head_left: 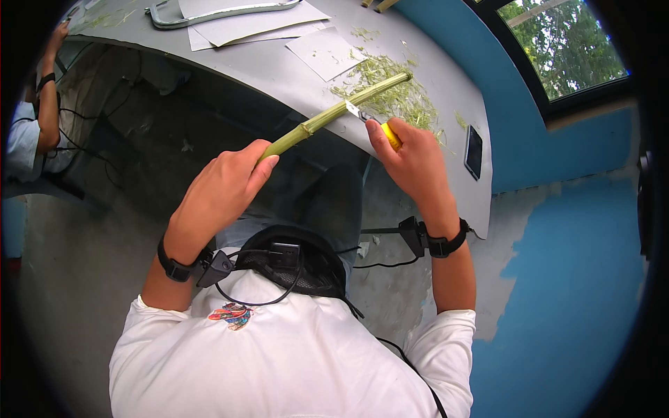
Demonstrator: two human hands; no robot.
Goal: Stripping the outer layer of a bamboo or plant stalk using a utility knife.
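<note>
A: The stalk (334, 115) slants from the left hand (223, 184) up to the far right, with its far end resting on the grey bench (279, 70) among the shavings (404, 101). The left fingers are wrapped tight round its near end, out past the bench's near edge.

B: And the knife (373, 125)?

A: The right hand (411, 157) has its fingers clamped on the yellow handle, with the blade laid against the stalk about midway along. My worry is a slip. If the blade jumps at the node nearer the left hand, it could run toward that hand's thumb. The stalk is only propped at one end, so a hard push could also roll it or skid it off the edge.

B: Room to move?

A: Fair on the bench to the right, though a dark phone (473, 151) lies near the right edge and a swing that way might knock it off. Far left are paper sheets (258, 24) and a metal frame (209, 10), well apart from the work. The shavings sit loose near the far right edge and could spill over. Another person's arm (47, 90) is at the far left, well apart from the blade. Cables hang from both wrist straps and might snag on the bench's edge.
</note>
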